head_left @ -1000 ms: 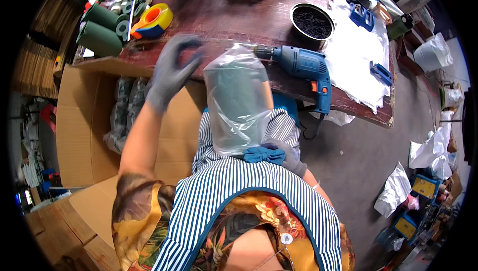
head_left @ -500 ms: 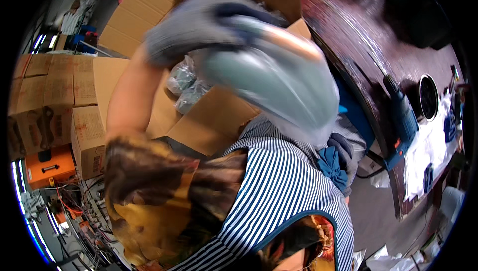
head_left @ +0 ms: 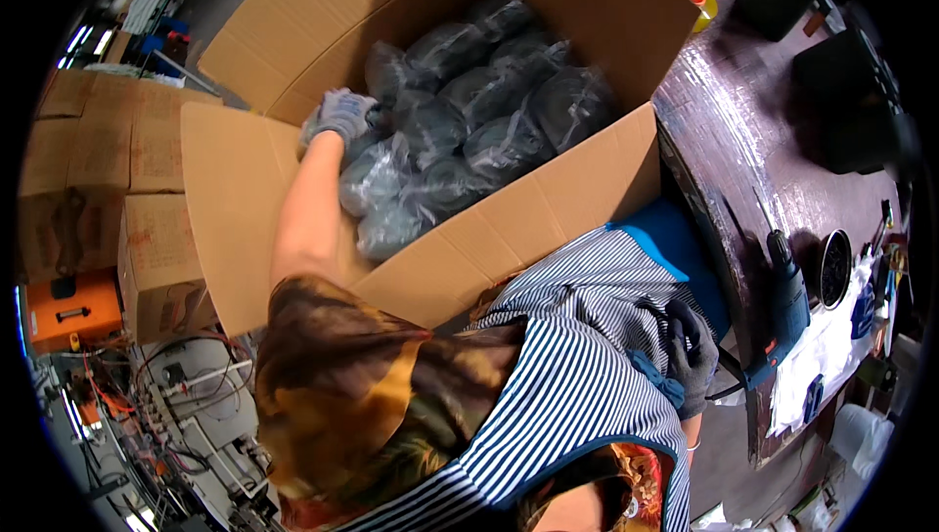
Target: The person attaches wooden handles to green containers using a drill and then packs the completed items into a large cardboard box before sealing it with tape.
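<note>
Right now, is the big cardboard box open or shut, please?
Open: the box has its flaps folded out, bagged items show inside, and the left hand reaches in.

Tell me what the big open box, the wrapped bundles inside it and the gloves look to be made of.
Box: corrugated cardboard, matte brown, with creased flaps. Bundles: dark contents in thin clear plastic film, by its glossy wrinkles; the contents' material cannot be told. Gloves on the left hand and right hand: grey knit fabric, probably, going by the matte look.
</note>
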A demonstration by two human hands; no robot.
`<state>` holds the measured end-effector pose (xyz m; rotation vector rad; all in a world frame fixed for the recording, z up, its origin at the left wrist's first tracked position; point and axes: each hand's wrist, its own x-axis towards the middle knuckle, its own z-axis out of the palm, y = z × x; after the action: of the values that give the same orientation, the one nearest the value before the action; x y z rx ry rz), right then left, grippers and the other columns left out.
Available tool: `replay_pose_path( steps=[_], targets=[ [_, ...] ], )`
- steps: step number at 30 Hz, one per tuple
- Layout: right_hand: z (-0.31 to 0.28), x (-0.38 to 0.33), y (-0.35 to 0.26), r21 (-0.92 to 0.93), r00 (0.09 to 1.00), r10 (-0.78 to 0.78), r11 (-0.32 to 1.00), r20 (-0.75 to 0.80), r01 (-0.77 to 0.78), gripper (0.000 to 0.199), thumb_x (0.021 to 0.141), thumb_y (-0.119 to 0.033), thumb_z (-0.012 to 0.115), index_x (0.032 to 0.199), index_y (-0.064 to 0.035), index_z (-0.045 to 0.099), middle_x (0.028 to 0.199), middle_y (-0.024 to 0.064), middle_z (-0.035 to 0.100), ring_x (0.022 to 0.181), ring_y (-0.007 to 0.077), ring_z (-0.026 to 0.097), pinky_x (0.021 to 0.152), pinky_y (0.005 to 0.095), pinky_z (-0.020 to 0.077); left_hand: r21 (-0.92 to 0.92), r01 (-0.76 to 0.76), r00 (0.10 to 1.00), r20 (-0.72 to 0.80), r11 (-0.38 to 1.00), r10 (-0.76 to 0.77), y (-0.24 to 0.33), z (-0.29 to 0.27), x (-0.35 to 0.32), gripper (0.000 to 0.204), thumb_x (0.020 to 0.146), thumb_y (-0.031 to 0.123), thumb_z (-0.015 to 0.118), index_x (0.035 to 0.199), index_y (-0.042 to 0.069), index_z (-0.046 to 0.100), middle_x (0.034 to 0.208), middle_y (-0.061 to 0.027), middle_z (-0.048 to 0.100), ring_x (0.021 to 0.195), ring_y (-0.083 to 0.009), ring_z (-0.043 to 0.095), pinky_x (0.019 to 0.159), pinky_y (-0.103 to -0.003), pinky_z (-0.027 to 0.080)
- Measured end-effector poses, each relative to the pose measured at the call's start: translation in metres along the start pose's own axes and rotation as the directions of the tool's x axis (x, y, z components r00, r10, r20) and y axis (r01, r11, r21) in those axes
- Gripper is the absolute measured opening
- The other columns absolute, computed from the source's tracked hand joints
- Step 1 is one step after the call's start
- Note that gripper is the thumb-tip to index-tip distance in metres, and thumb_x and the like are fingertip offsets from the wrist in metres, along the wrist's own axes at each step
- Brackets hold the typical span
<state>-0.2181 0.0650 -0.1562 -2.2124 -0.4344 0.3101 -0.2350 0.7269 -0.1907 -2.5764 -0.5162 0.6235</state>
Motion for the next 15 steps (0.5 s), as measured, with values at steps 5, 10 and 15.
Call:
replay_pose_path(
  steps=[5, 10, 15],
  targets=[
    [0.002, 0.064, -0.026, 0.083, 0.98, -0.18, 0.981, 0.085, 0.173, 0.053, 0.09, -0.01, 0.069, 0.14, -0.0026, 0.054, 0.136, 0.0204, 0.06, 0.123, 0.0324, 0.06, 0.104, 0.0382, 0.0472, -0.155, 0.332, 0.942, 0.098, 0.931, -0.32, 0.01, 0.115, 0.028, 0.043, 0.085, 0.028, 0.067, 0.127, 0.019, 0.065, 0.135, -0.008, 0.061, 0.131, -0.0305, 0.051, 0.107, -0.044, 0.043],
    [0.003, 0.208, -0.101, 0.554, 0.97, -0.237, 0.801, -0.059, 0.229, 0.065, 0.099, -0.024, 0.06, 0.154, -0.0017, 0.033, 0.157, 0.0178, 0.037, 0.146, 0.0271, 0.035, 0.121, 0.0404, 0.0257, 0.041, 0.277, 0.945, -0.193, 0.96, -0.265, 0.01, -0.085, -0.095, 0.048, 0.083, 0.033, 0.072, 0.128, 0.021, 0.059, 0.134, -0.0069, 0.058, 0.127, -0.0284, 0.053, 0.101, -0.046, 0.043],
    [0.057, 0.299, -0.113, 0.025, 0.564, -0.825, 0.565, 0.036, 0.824, 0.05, 0.096, -0.042, 0.059, 0.133, -0.0085, 0.06, 0.128, 0.0105, 0.065, 0.128, 0.0269, 0.053, 0.118, 0.0508, 0.0259, -0.237, 0.955, 0.052, -0.459, 0.179, -0.887, -0.029, -0.127, -0.33, 0.069, 0.099, 0.064, 0.042, 0.141, 0.01, 0.052, 0.136, -0.0144, 0.056, 0.123, -0.0283, 0.054, 0.102, -0.047, 0.046]
  ],
)
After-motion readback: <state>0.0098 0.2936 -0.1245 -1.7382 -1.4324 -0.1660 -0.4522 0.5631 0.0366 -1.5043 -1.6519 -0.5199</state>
